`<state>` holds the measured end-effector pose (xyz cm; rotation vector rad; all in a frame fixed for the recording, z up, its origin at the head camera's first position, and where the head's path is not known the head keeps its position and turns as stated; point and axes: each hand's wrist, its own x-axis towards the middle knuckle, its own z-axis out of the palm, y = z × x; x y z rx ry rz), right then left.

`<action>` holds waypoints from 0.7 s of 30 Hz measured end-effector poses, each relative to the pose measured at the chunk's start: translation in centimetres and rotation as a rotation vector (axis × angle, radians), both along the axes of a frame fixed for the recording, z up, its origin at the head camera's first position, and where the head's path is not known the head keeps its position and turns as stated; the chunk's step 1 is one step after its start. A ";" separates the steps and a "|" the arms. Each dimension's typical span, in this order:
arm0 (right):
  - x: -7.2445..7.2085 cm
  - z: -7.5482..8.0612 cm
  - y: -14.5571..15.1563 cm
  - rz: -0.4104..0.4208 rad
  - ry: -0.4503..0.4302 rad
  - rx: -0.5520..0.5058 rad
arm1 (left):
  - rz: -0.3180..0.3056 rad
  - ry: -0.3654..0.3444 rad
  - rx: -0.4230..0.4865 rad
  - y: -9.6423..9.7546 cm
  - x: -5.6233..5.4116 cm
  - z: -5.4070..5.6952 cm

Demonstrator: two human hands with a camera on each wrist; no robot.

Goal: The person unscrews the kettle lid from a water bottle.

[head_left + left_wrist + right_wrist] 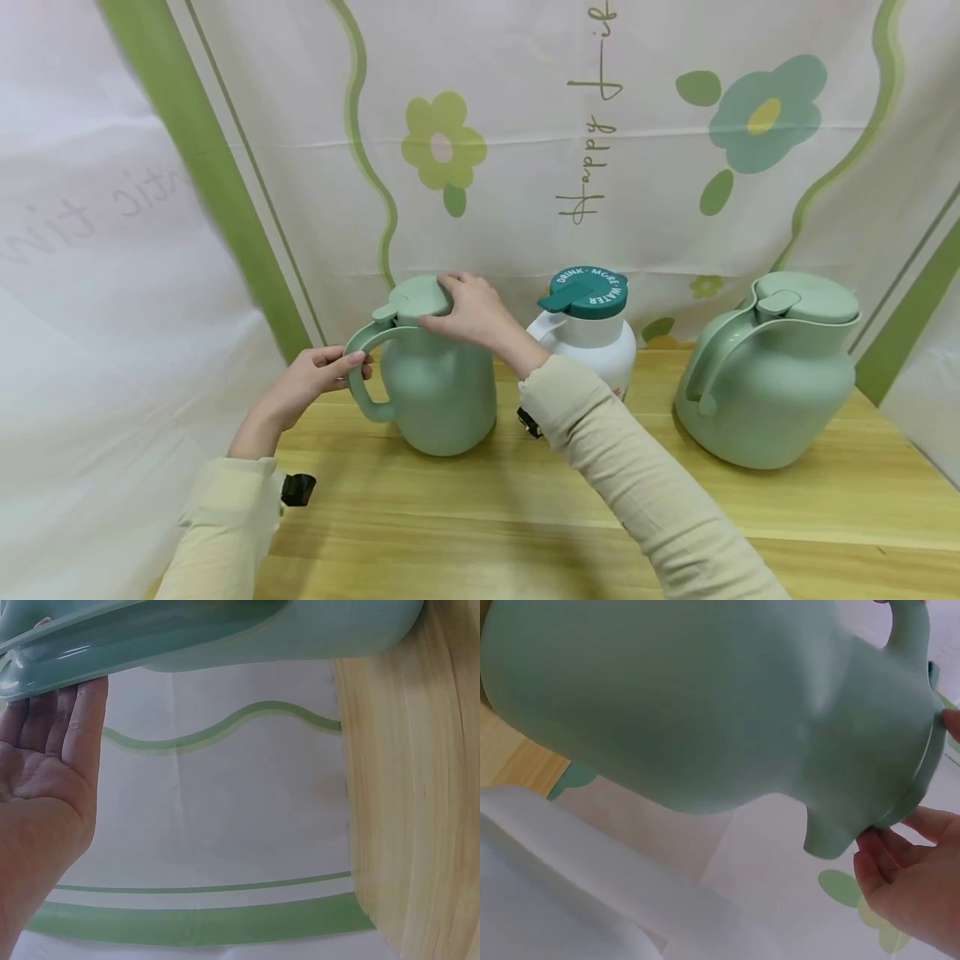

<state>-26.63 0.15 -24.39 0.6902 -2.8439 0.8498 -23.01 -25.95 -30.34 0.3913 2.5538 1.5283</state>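
Observation:
A pale green thermos jug (442, 400) stands upright on the wooden table in the head view, its handle to the left. My left hand (315, 375) pinches the upper part of that handle (358, 387) between thumb and fingers. Across the jug's top, my right hand (480, 312) grips the round green lid (418, 293), which sits on the mouth. In the right wrist view, the fingertips of the right hand (919, 881) touch the lid's rim beside the spout (829, 832). The left wrist view shows the fingers (82, 724) behind the handle.
A white jug (611, 354) with a dark teal lid stands just right of the green one, behind my right forearm. Farther right is a second, rounder green jug (772, 392). A printed curtain (517, 208) hangs behind the wooden table (420, 525).

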 end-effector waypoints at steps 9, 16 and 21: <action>-0.1 -0.4 -1.1 -0.022 0.029 0.032 | 0.011 -0.008 0.005 0.1 -0.1 -0.1; -0.1 -0.5 -1.4 -0.042 0.010 -0.025 | 0.004 -0.005 0.001 0.1 -0.2 -0.2; 0.0 -0.6 -1.4 -0.041 -0.010 -0.083 | 0.004 -0.005 0.004 0.0 -0.2 -0.3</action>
